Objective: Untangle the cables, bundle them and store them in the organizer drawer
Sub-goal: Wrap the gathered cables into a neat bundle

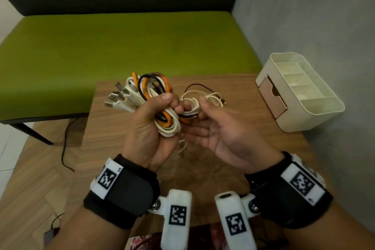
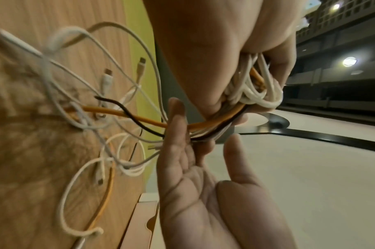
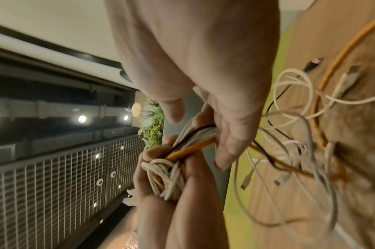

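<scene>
Left hand grips cable bundle; right hand palm-up beside it

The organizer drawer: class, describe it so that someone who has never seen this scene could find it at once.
Start at the wooden table and go to its far right corner by the grey wall, where a cream organizer box stands. The drawer sits in the box's left-facing side, slid partly out. Its pinkish-tan front with a notch cut in the top edge sets it apart from the open cream compartments above.
</scene>
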A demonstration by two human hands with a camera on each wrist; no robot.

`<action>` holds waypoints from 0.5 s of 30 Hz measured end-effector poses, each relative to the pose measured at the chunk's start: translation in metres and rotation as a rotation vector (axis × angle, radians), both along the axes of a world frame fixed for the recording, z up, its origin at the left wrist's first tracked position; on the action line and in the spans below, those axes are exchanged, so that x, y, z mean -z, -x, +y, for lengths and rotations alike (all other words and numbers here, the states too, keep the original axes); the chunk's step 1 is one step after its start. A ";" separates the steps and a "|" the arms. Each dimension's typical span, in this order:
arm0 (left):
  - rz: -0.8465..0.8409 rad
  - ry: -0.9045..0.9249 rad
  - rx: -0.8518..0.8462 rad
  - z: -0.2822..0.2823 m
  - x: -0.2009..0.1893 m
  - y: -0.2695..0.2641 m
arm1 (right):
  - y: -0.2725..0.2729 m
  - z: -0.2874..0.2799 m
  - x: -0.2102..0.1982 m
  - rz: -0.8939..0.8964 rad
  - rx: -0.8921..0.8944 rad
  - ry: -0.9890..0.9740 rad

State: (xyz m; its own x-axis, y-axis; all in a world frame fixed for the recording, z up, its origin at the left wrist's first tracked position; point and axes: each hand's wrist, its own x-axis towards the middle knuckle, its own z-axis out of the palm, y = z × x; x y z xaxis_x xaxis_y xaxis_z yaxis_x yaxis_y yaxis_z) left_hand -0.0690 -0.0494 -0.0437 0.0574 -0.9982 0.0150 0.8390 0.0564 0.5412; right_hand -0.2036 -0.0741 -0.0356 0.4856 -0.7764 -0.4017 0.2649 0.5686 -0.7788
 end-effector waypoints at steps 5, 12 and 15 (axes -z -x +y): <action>0.075 -0.020 0.062 0.002 -0.001 0.007 | 0.002 -0.005 -0.001 -0.133 0.296 0.026; 0.055 -0.141 0.062 -0.001 0.008 0.008 | 0.009 -0.007 0.000 -0.044 0.398 0.217; -0.004 -0.217 0.098 -0.002 0.012 0.013 | 0.012 -0.007 0.005 0.051 0.354 0.360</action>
State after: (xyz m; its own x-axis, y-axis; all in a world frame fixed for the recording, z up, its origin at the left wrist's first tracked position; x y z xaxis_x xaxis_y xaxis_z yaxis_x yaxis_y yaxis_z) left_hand -0.0819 -0.0517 -0.0556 -0.0391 -0.9789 -0.2005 0.8329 -0.1428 0.5347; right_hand -0.2151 -0.0809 -0.0404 0.1548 -0.9835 -0.0942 0.3494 0.1436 -0.9259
